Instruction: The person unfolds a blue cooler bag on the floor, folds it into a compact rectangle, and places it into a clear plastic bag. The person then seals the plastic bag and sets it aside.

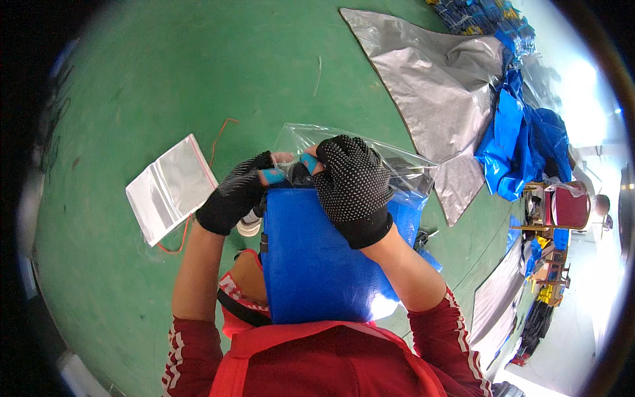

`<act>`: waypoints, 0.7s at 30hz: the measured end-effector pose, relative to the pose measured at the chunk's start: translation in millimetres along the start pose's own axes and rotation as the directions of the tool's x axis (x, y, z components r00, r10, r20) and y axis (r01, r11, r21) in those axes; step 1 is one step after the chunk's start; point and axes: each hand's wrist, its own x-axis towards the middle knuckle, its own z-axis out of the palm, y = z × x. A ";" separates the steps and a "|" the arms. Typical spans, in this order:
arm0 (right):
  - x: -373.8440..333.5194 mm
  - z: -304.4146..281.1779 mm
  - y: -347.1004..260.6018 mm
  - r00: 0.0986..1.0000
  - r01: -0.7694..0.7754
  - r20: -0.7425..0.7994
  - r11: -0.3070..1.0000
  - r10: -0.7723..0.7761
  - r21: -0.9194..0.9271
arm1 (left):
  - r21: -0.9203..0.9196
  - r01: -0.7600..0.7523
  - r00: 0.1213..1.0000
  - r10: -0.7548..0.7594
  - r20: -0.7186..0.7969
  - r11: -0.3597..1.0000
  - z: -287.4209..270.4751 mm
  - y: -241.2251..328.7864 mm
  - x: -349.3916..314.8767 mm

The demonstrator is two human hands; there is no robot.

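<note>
A blue folded tarpaulin [317, 264] with a shiny surface lies across my lap. Beyond its far edge, both hands are drawn together at a clear plastic bag [301, 135], which spreads behind and to the right of them. My left hand [241, 188], in a black fingerless glove, pinches the bag's left part between thumb and fingers. My right hand [354, 182], in a black glove with white dots, is closed on the bag close by. Both thumbs have blue wraps. Something dark shows between the hands, but its kind is unclear.
On the green floor [192, 73] to the left lies a stack of clear plastic bags [172, 188] with an orange cord [217, 139]. A grey sheet [436, 79] and crumpled blue tarpaulin [509, 145] spread at the right. A red chair [569, 205] stands farther right.
</note>
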 end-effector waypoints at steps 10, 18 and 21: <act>-0.5 -1.5 -9.6 0.941 0.239 0.252 0.971 -0.226 -0.020 | 0.411 -0.069 0.917 0.220 -0.333 0.909 22.8 -10.4 -36.1; 3.6 -22.0 5.0 0.950 0.173 0.232 0.972 -0.208 0.161 | 0.370 -0.156 0.861 0.310 -0.403 0.916 33.9 -11.8 -33.7; 6.1 -18.3 6.9 0.944 0.142 0.279 0.981 -0.174 0.132 | 0.415 -0.158 0.861 0.330 -0.386 0.896 31.1 -12.0 -27.4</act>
